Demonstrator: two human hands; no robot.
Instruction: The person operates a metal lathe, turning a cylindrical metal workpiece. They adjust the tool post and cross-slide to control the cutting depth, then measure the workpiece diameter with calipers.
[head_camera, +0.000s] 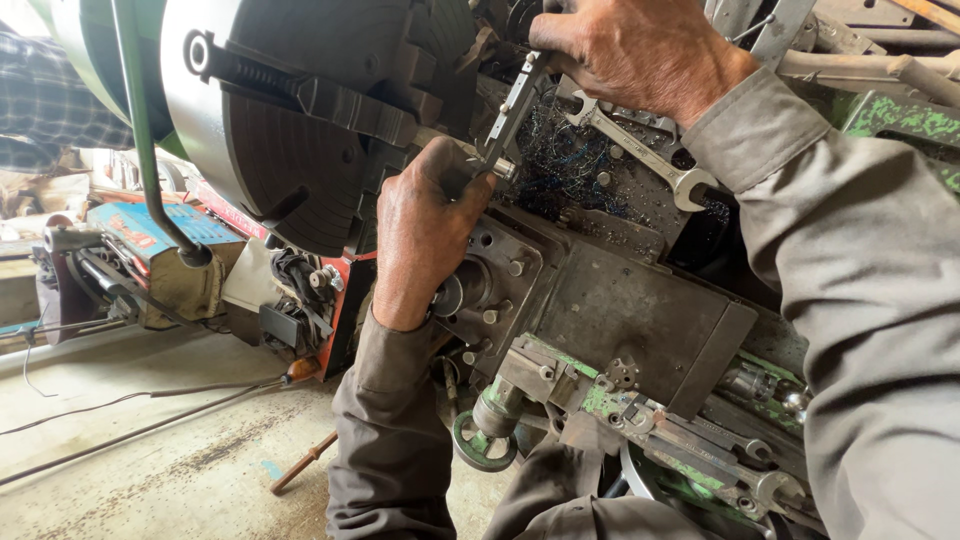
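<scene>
Two hands (425, 230) (630, 50) (one spanner (640, 155))

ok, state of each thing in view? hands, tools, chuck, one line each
left hand: closed around the lower end of the caliper, by the chuck
right hand: gripping the caliper's upper end
slim steel vernier caliper: held tilted between both hands
large round grey lathe chuck: no motion blur, stepped jaw visible
silver open-ended spanner: lying loose on swarf-covered carriage
small green handwheel: untouched
</scene>
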